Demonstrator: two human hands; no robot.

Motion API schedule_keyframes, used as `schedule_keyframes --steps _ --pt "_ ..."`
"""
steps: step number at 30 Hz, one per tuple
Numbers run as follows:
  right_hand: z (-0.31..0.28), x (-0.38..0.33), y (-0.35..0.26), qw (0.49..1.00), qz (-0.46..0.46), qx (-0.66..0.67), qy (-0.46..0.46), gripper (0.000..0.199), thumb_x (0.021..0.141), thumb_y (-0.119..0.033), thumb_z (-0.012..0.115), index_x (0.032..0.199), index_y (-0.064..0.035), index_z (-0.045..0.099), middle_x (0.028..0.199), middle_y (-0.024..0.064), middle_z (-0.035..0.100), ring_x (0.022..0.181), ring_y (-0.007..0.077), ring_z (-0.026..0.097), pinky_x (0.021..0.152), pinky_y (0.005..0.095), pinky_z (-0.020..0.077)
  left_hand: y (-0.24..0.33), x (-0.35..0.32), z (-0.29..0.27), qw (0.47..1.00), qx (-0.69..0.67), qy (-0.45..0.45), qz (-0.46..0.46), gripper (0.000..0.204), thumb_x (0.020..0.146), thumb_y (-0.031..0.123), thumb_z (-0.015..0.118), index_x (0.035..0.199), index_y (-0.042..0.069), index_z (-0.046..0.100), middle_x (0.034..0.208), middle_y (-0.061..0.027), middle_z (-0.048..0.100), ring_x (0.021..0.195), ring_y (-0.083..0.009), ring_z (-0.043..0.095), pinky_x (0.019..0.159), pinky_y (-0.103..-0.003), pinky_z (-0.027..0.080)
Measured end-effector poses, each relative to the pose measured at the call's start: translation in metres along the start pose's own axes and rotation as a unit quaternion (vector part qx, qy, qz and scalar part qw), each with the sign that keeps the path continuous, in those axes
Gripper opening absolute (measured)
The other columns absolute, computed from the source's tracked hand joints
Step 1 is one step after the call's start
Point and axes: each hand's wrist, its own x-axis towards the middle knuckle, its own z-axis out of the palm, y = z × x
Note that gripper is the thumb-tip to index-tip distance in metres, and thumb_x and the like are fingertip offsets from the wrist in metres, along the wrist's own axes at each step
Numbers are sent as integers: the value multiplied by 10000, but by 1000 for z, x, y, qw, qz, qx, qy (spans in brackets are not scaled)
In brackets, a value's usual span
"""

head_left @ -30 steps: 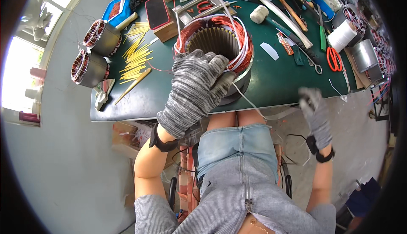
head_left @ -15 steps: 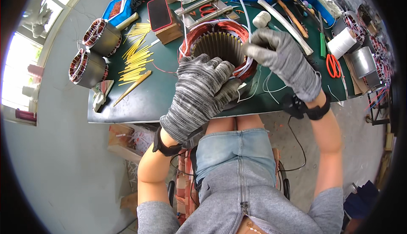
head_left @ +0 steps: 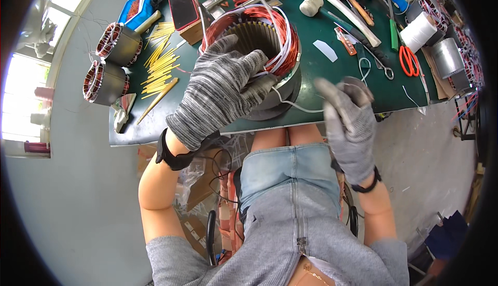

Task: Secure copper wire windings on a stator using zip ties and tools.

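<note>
A motor stator (head_left: 294,47) with red copper windings and yellow slot liners stands at the table's front edge. My left hand (head_left: 220,81), in a grey striped knit glove, curls over its near rim, fingers on the windings and thumb on the near side. White sleeving (head_left: 287,24) loops round the top of the coils. A thin white cord (head_left: 298,107) runs from the stator's near side to my gloved right hand (head_left: 351,128). That hand is closed on the cord, off to the right near the table edge; its fingertips partly hide the grip.
Two smaller wound stators (head_left: 104,84) and yellow slot strips (head_left: 161,71) lie left. A phone (head_left: 184,8) leans on a wooden block behind. To the right are a white-headed mallet (head_left: 311,5), orange-handled scissors (head_left: 409,61), a white thread spool (head_left: 418,33) and a utility knife (head_left: 346,41).
My right hand has moved from the stator's right rim down and toward me, drawing the cord out. My left hand has shifted slightly left, still on the rim.
</note>
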Motion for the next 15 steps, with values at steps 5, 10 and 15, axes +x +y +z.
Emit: schedule_keyframes --steps 5,10,15 --pt "44 23 0 996 13 59 70 580 733 18 655 1266 -195 573 959 94 593 856 277 597 703 362 503 2 8 -4 1000 -19 -9 -6 406 783 224 713 1123 33 602 1035 -203 627 923 -388 601 816 -425 495" --pt "83 29 -11 978 -73 98 168 528 721 1 558 1230 -136 567 1057 117 516 952 293 489 857 403 378 -1 10 -10 999 33 -9 42 392 791 264 698 1126 74 624 1147 -196 599 1089 -366 557 972 -493 398" --pt "37 68 -8 965 -147 143 162 316 822 5 520 1126 -37 593 1128 164 550 996 301 554 906 394 420 17 0 3 967 216 89 -105 954 646 576 706 1353 18 393 1362 -140 438 1375 -339 257 1107 -610 49"
